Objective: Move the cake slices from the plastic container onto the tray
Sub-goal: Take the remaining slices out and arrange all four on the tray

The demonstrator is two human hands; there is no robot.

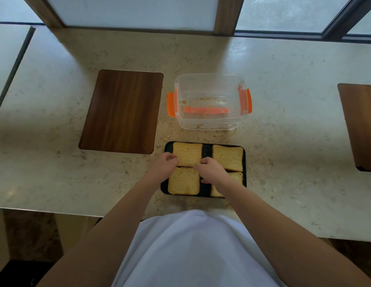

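Note:
A black tray lies near the counter's front edge with several yellow cake slices on it. My left hand and my right hand pinch the near corners of the far-left slice. A near-left slice and a far-right slice lie flat. My right forearm covers much of the near-right slice. Behind the tray stands the clear plastic container with orange latches, holding only crumbs.
A dark wooden board lies on the marble counter left of the container. Another wooden board is at the right edge. Frosted windows run along the back of the counter.

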